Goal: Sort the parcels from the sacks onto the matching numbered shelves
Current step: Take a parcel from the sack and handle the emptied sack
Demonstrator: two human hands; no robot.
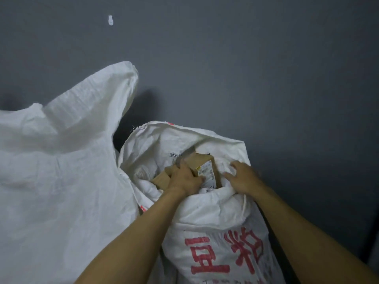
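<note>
A white woven sack with red characters stands open in front of me. In its mouth lies a brown cardboard parcel with a white label. My left hand reaches into the sack and grips that parcel, fingers curled over its left edge. My right hand is at the sack's right rim with fingers spread, touching the white fabric beside the parcel. A second cardboard parcel shows just left of my left hand. White wrapped items lie deeper inside.
A larger white sack stands to the left, its top folded up against the dark grey wall. A small white hook is fixed high on the wall. The floor on the right is dark.
</note>
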